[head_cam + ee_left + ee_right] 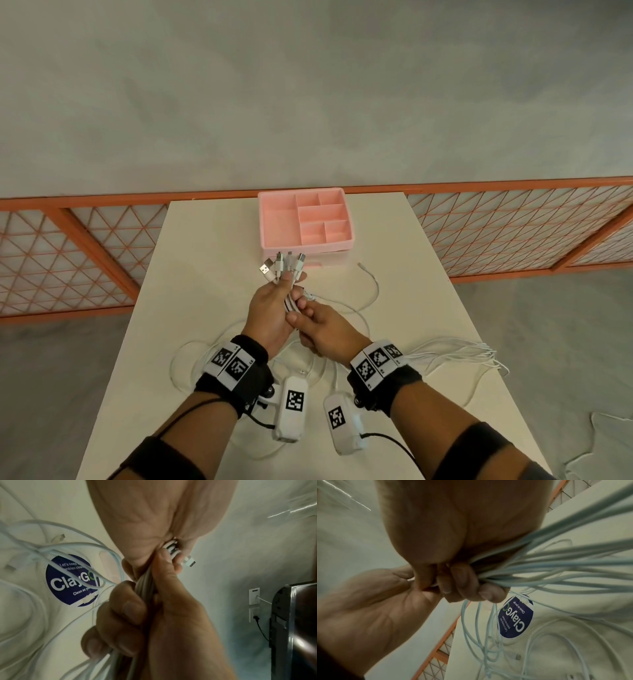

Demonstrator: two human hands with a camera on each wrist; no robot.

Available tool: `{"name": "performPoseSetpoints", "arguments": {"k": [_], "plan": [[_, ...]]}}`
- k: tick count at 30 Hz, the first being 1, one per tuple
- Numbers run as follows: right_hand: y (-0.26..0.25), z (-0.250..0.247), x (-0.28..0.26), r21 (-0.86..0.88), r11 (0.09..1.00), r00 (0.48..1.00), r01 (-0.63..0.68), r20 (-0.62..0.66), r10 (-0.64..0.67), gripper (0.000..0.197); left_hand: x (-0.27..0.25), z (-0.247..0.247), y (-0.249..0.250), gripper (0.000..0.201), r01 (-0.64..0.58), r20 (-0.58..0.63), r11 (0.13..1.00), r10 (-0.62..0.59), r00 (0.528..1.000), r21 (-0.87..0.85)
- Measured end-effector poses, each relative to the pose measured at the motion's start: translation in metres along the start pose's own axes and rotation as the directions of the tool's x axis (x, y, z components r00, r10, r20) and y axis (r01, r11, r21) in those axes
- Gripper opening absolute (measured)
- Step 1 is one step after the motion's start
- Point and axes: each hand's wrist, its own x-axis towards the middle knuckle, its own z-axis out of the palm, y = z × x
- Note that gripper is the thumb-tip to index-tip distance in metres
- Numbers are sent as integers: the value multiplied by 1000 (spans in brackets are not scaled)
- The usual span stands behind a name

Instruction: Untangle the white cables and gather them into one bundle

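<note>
Several white cables (290, 304) are held together as one bunch above the table. My left hand (270, 305) grips the bunch near its top, and the USB plugs (284, 265) fan out above the fist. Just below, my right hand (325, 329) is curled round the same strands. In the left wrist view the left fingers (178, 561) close over the cable ends (171, 547), with the right hand (130, 608) clamped beneath. The right wrist view has the right fingers (465, 582) wrapped round strands (556, 563) that spread out and trail down to the tabletop.
Loose lengths (376, 289) loop over the cream table (205, 274) and run off to its right edge (455, 351). A pink compartment organizer (308, 245) stands at the far end. A blue round sticker (72, 580) lies under the cables. An orange mesh fence (68, 257) lines the room.
</note>
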Motion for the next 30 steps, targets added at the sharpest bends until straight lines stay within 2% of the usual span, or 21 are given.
{"name": "performPoseSetpoints", "arguments": {"k": [3, 5, 6, 9, 12, 16, 19, 23, 24, 27, 30], "plan": [[3, -5, 4, -119, 993, 999, 8, -31, -12, 30, 3, -10, -7, 34, -69, -6, 968, 72, 997, 239], [11, -8, 7, -212, 977, 999, 27, -35, -36, 35, 3, -14, -9, 34, -74, -37, 943, 91, 995, 325], [14, -9, 7, -256, 966, 999, 39, -27, -47, 33, 3, -14, -10, 33, -48, -65, 954, 71, 995, 296], [26, -13, 6, -390, 919, 998, 56, 3, -60, 27, 0, -10, -9, 29, 24, -131, 998, -16, 991, 62], [34, -21, -1, -519, 855, 1000, 1, -16, -12, 23, -2, -15, -8, 29, 60, -144, 991, -77, 987, -118], [58, -46, -16, -729, 681, 997, -66, -19, 76, 32, 2, -32, -7, 34, 38, -145, 967, -77, 987, -253], [81, -70, -26, -773, 614, 986, -159, -95, 135, 30, 2, -38, -11, 36, 37, -148, 975, -72, 986, -221], [99, -88, -37, -849, 482, 973, -214, -140, 185, 19, -2, -36, -20, 35, 34, -173, 992, -55, 983, -117], [103, -93, -41, -860, 447, 963, -245, -165, 211, 16, -3, -36, -20, 35, 38, -178, 994, -56, 982, -102], [118, -108, -57, -872, 342, 920, -350, -251, 301, 26, -5, -39, -17, 35, 79, -169, 996, -85, 982, -43], [125, -121, -75, -869, 307, 871, -387, -235, 431, 28, -8, -43, -18, 35, 148, -127, 988, -143, 982, 32]]}}
